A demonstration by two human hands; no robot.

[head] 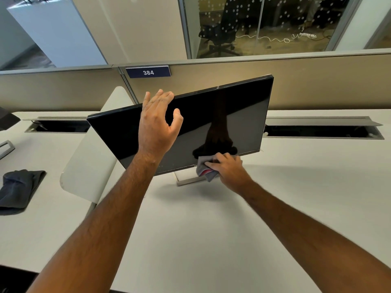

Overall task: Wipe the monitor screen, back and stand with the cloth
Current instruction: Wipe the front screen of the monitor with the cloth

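Monitor (211, 123): centre desk (211, 229), tilted. Right hand (227, 168) grasps cloth (204, 169) at screen's lower edge. Left hand (157, 123) released, fingers over top edge. Advice: brace top, overlapping light strokes.

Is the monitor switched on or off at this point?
Apparently off. The monitor screen is plain black, showing only a reflection of the right hand pressing the cloth at its lower edge.

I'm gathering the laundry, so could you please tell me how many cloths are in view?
2: a grey cloth in the right hand at the monitor's lower edge, a dark cloth far left.
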